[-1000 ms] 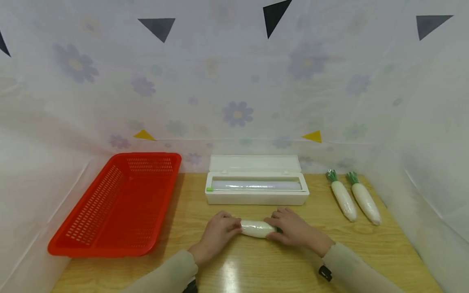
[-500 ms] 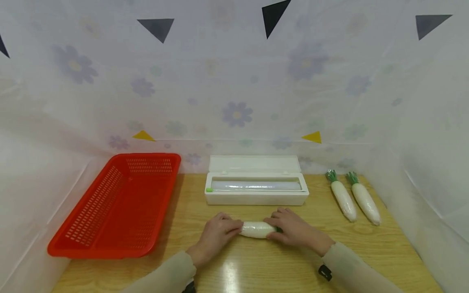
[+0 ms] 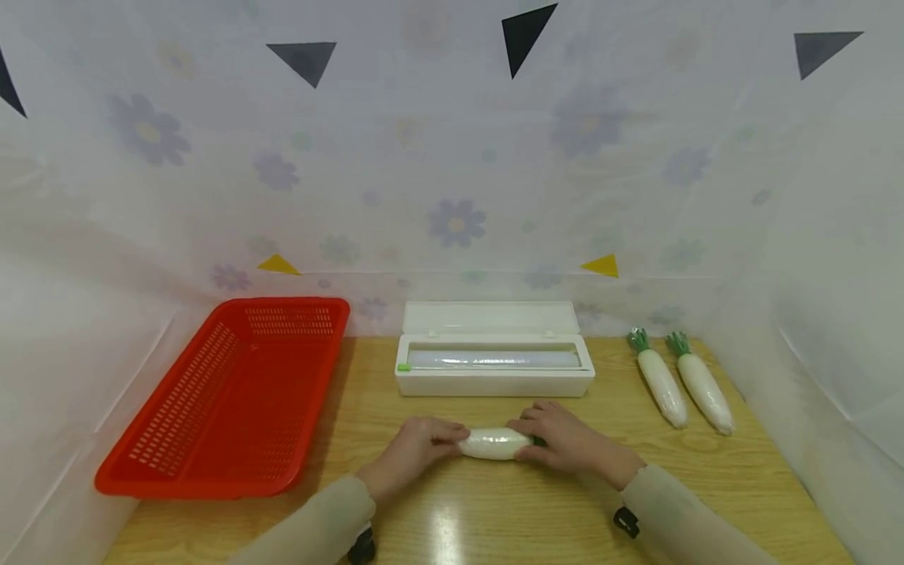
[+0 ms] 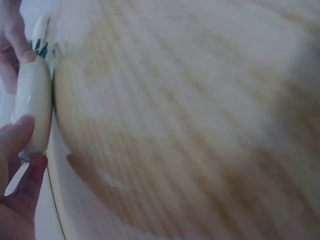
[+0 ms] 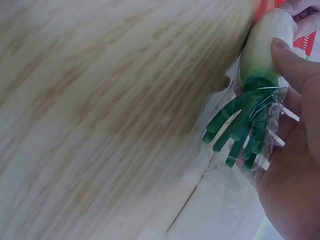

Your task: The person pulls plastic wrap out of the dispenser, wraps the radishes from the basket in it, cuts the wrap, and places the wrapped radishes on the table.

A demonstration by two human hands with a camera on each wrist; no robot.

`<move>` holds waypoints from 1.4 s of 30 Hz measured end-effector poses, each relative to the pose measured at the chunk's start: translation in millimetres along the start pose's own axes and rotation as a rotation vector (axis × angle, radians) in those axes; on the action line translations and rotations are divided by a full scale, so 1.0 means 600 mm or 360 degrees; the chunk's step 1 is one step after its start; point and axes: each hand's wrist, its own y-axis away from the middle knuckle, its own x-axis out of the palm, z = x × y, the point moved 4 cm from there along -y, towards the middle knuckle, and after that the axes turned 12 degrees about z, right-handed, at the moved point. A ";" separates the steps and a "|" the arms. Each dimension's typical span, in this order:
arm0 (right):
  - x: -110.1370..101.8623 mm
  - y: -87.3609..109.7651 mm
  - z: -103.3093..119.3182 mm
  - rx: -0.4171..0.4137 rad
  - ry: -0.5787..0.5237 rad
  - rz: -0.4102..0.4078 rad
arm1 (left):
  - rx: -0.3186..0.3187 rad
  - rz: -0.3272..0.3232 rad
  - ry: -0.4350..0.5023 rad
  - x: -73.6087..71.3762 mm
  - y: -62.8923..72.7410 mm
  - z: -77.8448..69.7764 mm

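A white radish [image 3: 494, 443] wrapped in clear film lies crosswise between my hands, in front of the white film box. At its tip end my left hand [image 3: 413, 453] pinches it; the left wrist view shows thumb and fingers on either side of the tip. My right hand [image 3: 565, 439] grips the leafy end, its thumb [image 5: 290, 60] along the white body. Green stalks [image 5: 245, 120] stick out below that thumb in the right wrist view, covered by loose, crinkled film. In the head view most of the stalks are hidden by the right hand.
A white film box [image 3: 494, 383] with its lid raised holds a roll of cling film [image 3: 494, 359]. Left of it stands a red basket [image 3: 233, 408]. Two more radishes, one [image 3: 661, 388] beside the other [image 3: 705, 392], lie at the right on the wooden table [image 3: 537, 518].
My left hand has shifted slightly at the radish's tip, its fingers lower and flatter, and a little more of the left end shows. The right hand keeps its place.
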 end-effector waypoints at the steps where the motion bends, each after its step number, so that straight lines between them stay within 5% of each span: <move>1: 0.001 0.000 -0.001 0.0002 0.0001 0.0002 | -0.0023 0.0011 0.0076 -0.001 -0.002 0.004; 4: 0.001 0.000 0.000 -0.0014 0.0011 -0.0012 | -0.0054 0.0026 0.0214 -0.003 -0.007 0.012; 10: -0.002 0.003 0.005 -0.0037 0.0065 -0.0046 | -0.0075 0.0009 0.0241 0.000 -0.013 0.010; 23: -0.002 0.008 0.002 -0.0029 0.0135 -0.0110 | -0.0385 0.0027 0.0428 0.001 -0.009 0.000; 32: -0.002 0.050 -0.042 0.0253 0.0044 -0.0039 | -0.0442 -0.0014 0.0514 0.004 0.000 -0.003; 42: 0.005 0.082 -0.054 0.0206 -0.0199 -0.0255 | -0.0533 0.0006 0.0525 -0.014 0.018 0.019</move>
